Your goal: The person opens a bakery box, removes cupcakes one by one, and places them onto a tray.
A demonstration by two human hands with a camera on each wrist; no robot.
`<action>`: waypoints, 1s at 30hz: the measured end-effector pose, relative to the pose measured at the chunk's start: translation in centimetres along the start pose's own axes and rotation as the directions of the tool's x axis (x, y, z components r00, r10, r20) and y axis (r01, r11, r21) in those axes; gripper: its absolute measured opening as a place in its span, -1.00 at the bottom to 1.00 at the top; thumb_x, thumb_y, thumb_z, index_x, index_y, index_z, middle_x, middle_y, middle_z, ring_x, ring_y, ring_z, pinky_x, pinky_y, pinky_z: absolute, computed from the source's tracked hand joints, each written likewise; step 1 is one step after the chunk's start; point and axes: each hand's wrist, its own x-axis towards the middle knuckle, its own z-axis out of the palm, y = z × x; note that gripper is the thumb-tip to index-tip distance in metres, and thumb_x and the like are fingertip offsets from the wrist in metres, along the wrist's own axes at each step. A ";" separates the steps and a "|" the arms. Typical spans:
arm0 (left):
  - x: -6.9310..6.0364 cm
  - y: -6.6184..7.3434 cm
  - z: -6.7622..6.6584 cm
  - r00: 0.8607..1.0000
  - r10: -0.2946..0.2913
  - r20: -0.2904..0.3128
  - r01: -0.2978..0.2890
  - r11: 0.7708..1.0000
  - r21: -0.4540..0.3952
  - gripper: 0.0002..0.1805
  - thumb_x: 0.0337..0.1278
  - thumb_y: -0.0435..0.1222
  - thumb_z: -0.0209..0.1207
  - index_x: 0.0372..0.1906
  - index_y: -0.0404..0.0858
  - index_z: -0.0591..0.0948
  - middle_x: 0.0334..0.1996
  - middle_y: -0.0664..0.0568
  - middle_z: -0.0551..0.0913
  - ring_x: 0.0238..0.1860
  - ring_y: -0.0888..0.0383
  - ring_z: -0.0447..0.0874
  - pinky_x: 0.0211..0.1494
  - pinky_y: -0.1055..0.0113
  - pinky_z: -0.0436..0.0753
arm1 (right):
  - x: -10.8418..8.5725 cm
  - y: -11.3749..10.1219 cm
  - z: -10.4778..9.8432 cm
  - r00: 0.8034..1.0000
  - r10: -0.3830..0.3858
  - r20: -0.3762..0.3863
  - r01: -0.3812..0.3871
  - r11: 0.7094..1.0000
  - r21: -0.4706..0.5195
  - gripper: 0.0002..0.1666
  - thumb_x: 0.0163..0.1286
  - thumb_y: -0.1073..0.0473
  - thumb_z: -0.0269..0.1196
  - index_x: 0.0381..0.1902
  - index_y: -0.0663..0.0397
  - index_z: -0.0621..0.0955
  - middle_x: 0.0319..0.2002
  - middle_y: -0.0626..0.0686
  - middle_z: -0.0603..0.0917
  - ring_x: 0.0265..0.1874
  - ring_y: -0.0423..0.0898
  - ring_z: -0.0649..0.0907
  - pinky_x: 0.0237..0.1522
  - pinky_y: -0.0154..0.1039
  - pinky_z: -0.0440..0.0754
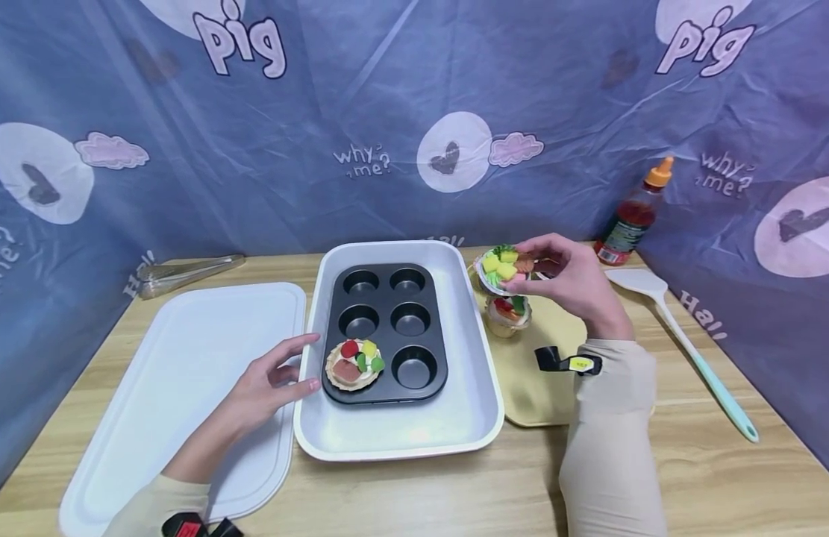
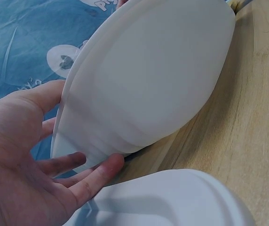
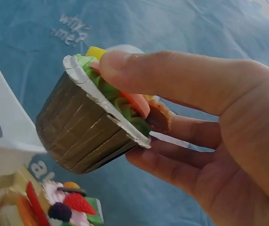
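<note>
My right hand (image 1: 575, 280) pinches a toy cupcake (image 3: 90, 125) by its top, the thumb pressed on the green frosting. Its brown pleated cup hangs tilted in the right wrist view, and yellow and pink pieces sit on the frosting. In the head view it is over the back of a yellow board (image 1: 538, 395), where a fruit-topped tart (image 1: 508, 321) stands. Loosely spread, my left hand (image 1: 269, 380) touches the left side of a white tray (image 1: 471, 373). Inside the tray lies a dark muffin pan (image 1: 383, 298), with another fruit tart (image 1: 354, 365) in its front-left cup.
A white board (image 1: 206, 358) lies left of the tray, with metal tongs (image 1: 186, 274) behind it. At the back right a sauce bottle (image 1: 632, 216) stands near a white spatula with a mint handle (image 1: 696, 358). A blue printed cloth (image 1: 293, 201) hangs behind.
</note>
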 end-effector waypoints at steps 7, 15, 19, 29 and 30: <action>-0.1 0.1 0.0 1.000 -0.005 -0.004 0.005 1.000 0.011 -0.26 0.23 -0.25 0.36 0.49 -0.11 0.34 0.43 -0.29 0.35 0.14 -0.12 0.65 0.03 0.43 0.60 | -0.4 0.8 -1.4 0.997 0.069 -0.019 -0.069 0.996 -0.048 -0.38 -0.06 0.35 0.62 0.02 0.23 0.66 -0.23 -0.29 0.73 -0.31 -0.31 0.71 -0.18 -0.45 0.66; -0.1 0.0 0.0 1.000 -0.008 -0.007 0.008 1.000 0.003 -0.25 0.23 -0.27 0.36 0.49 -0.12 0.34 0.43 -0.30 0.35 0.12 -0.11 0.66 0.01 0.43 0.61 | -0.9 2.1 -3.1 0.994 0.109 -0.014 -0.109 0.993 -0.046 -0.39 0.01 0.32 0.60 0.05 0.20 0.63 -0.19 -0.27 0.69 -0.25 -0.32 0.70 -0.13 -0.52 0.62; 0.0 0.0 0.0 1.000 -0.002 -0.002 0.002 1.000 -0.002 -0.25 0.23 -0.28 0.35 0.49 -0.13 0.34 0.43 -0.32 0.35 0.11 -0.11 0.67 0.00 0.43 0.62 | -1.4 2.7 -3.8 0.994 0.111 -0.017 -0.111 0.993 -0.042 -0.40 0.03 0.35 0.58 0.06 0.22 0.62 -0.18 -0.27 0.69 -0.24 -0.35 0.70 -0.11 -0.52 0.63; -0.1 0.0 0.0 1.000 0.024 0.003 -0.024 0.999 -0.025 -0.26 0.22 -0.31 0.35 0.48 -0.18 0.34 0.41 -0.34 0.35 0.07 -0.08 0.69 -0.03 0.41 0.65 | -2.7 4.4 -5.2 0.989 0.144 -0.043 -0.142 0.989 0.030 -0.42 0.04 0.43 0.54 0.07 0.23 0.64 -0.20 -0.31 0.74 -0.31 -0.36 0.74 -0.23 -0.50 0.66; -0.1 0.0 0.0 1.000 0.024 0.003 -0.024 0.999 -0.027 -0.26 0.22 -0.31 0.35 0.48 -0.18 0.34 0.41 -0.34 0.35 0.07 -0.08 0.69 -0.03 0.41 0.65 | -2.7 4.5 -5.3 0.988 0.148 -0.049 -0.146 0.988 0.044 -0.42 0.04 0.44 0.54 0.06 0.21 0.65 -0.22 -0.31 0.75 -0.31 -0.35 0.74 -0.23 -0.50 0.66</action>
